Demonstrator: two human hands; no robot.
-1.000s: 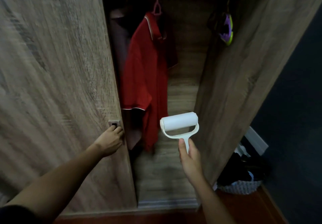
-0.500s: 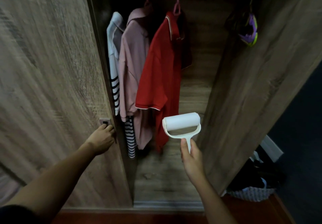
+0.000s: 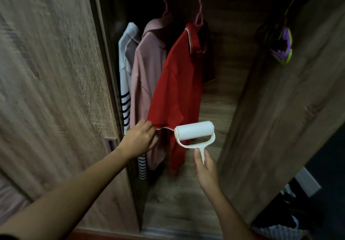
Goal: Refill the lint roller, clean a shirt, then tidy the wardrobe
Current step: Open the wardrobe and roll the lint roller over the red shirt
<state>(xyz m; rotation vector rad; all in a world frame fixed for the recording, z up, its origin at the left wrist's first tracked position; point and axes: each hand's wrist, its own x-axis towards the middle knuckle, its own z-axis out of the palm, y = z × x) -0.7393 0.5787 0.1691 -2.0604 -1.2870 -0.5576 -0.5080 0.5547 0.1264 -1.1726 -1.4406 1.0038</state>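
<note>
A red polo shirt (image 3: pixel 179 82) hangs on a pink hanger (image 3: pixel 199 10) in the open wardrobe. My left hand (image 3: pixel 139 139) pinches the sleeve hem of the red shirt and pulls it out to the left. My right hand (image 3: pixel 205 167) grips the handle of a white lint roller (image 3: pixel 195 133), whose white roll sits just right of the sleeve hem, in front of the shirt's lower part. Whether the roll touches the fabric is unclear.
A pink shirt (image 3: pixel 145 82) and a white shirt with black stripes (image 3: pixel 125 82) hang left of the red one. The left wardrobe door (image 3: pixel 52 90) stands slid aside, the right door (image 3: pixel 291 109) angles in. A purple-green item (image 3: pixel 283 47) hangs at right. A basket of clothes (image 3: pixel 280 228) sits on the floor.
My left hand left the door's handle and took hold of the red shirt's sleeve hem. The left door has slid further aside, showing more shirts. The roller stayed near the shirt's lower part.
</note>
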